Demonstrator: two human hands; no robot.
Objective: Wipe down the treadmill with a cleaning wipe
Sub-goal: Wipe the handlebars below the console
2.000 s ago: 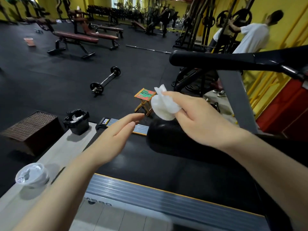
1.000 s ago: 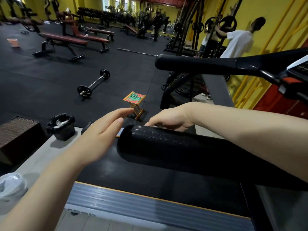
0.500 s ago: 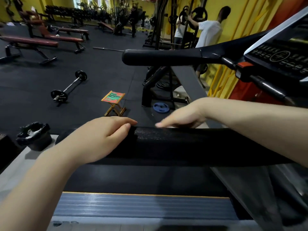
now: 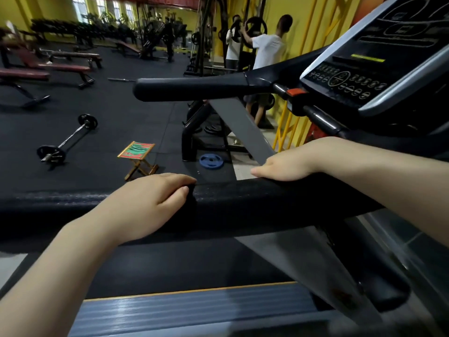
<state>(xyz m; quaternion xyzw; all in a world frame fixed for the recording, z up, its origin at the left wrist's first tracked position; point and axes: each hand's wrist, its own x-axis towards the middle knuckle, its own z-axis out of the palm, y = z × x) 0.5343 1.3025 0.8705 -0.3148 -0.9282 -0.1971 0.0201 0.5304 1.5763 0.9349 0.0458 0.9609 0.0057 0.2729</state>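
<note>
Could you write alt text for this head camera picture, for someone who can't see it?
Both of a person's hands rest on a treadmill's near handrail: the left hand curls over it, the right hand lies on its top. Console at upper right.

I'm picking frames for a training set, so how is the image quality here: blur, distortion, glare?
Head view: wide-angle bending curves the near handrail and far handrail; the lower right edge by the treadmill deck is smeared; the console is dim with soft glare on its rim; both hands, left and right, are fairly sharp.
</note>
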